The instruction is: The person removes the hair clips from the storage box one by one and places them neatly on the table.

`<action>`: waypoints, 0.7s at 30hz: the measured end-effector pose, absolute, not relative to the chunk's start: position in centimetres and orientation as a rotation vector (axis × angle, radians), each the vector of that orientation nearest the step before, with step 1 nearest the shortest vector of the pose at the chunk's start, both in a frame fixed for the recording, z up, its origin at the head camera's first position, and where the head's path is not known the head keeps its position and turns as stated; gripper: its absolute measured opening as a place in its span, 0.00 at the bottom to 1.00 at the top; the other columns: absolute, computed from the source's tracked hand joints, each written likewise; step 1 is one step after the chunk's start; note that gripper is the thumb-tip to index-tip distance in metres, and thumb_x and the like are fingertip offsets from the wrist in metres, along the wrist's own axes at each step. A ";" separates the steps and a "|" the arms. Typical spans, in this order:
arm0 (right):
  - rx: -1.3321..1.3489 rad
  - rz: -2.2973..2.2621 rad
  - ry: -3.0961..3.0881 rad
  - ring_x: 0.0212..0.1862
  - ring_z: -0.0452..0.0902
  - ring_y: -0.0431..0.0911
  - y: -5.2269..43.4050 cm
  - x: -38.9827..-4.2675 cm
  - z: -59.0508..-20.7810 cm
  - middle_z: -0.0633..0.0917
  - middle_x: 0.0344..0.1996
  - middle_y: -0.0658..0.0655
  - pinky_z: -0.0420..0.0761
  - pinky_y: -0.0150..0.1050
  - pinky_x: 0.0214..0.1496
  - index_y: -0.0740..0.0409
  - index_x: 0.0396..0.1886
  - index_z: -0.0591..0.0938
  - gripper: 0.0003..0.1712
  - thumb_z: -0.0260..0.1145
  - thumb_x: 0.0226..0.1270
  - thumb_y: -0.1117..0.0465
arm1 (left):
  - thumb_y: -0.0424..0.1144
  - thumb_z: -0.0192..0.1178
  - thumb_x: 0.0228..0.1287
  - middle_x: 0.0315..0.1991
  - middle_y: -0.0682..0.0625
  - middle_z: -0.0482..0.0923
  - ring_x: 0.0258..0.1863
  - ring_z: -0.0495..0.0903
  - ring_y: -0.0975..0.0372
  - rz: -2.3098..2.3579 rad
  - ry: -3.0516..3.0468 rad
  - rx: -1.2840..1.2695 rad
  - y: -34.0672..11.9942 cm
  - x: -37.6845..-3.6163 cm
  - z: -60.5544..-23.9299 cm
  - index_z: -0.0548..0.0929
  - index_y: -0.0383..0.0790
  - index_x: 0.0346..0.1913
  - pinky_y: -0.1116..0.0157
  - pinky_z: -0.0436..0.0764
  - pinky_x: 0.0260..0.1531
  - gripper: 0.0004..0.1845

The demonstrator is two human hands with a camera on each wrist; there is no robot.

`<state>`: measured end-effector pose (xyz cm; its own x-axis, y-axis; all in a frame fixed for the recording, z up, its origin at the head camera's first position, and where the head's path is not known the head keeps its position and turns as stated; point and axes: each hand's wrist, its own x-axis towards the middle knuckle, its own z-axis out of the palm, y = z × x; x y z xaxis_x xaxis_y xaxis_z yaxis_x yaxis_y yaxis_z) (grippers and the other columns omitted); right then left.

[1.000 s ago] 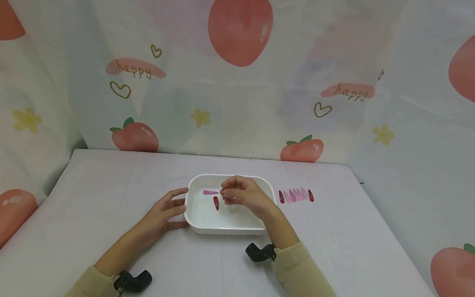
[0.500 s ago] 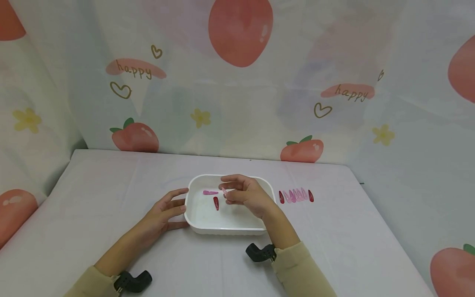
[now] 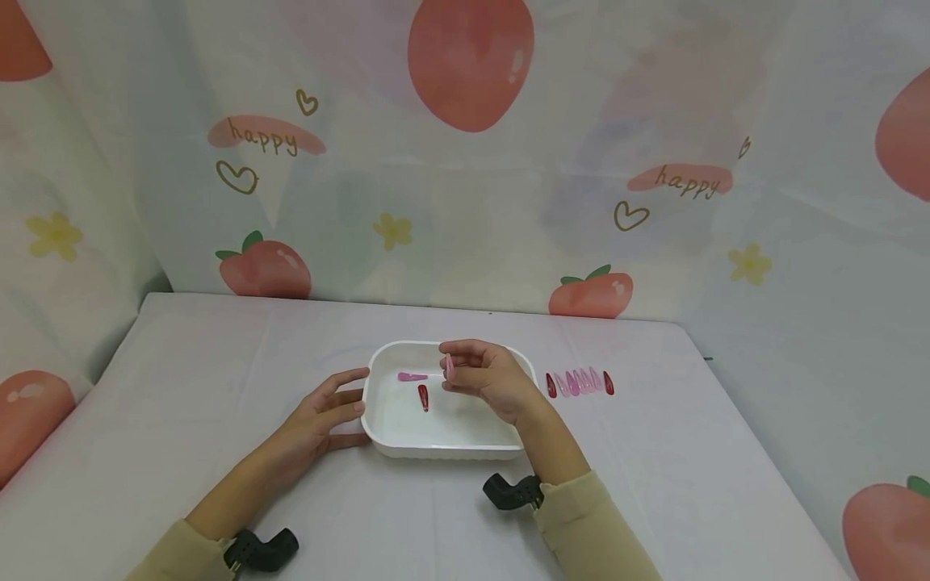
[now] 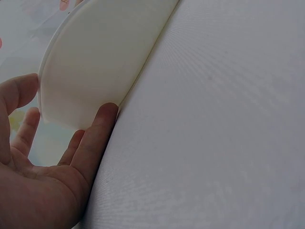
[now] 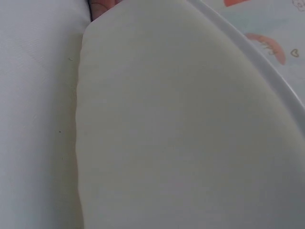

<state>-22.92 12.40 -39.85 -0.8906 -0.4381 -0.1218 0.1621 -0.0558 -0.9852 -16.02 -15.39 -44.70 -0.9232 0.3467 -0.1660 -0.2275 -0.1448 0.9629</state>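
Clip (image 3: 449, 367) in head view only.

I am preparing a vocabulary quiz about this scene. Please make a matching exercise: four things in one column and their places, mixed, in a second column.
Things:
1. left hand
2. light pink clip
3. dark red clip
4. row of clips

Places:
A. lying inside the white tray
B. on the table, right of the tray
C. against the tray's left outer wall
D. pinched by the right hand

Pairs: 1-C, 2-D, 3-A, 4-B
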 end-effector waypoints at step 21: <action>-0.294 -2.181 1.902 0.38 0.77 0.48 16.9 -23.8 -37.7 0.76 0.39 0.59 0.78 0.46 0.50 0.61 0.53 0.76 0.22 0.66 0.57 0.69 | 0.38 0.54 0.66 0.64 0.39 0.58 0.59 0.67 0.45 2.117 1.770 0.137 -15.3 -16.0 -44.7 0.58 0.51 0.67 0.49 0.77 0.47 0.29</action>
<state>-23.82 16.88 -37.73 -0.9529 -0.3032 -0.0015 0.0426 -0.1291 -0.9907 -15.98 -15.33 -44.75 -0.9244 0.3448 -0.1633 -0.2219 -0.1375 0.9653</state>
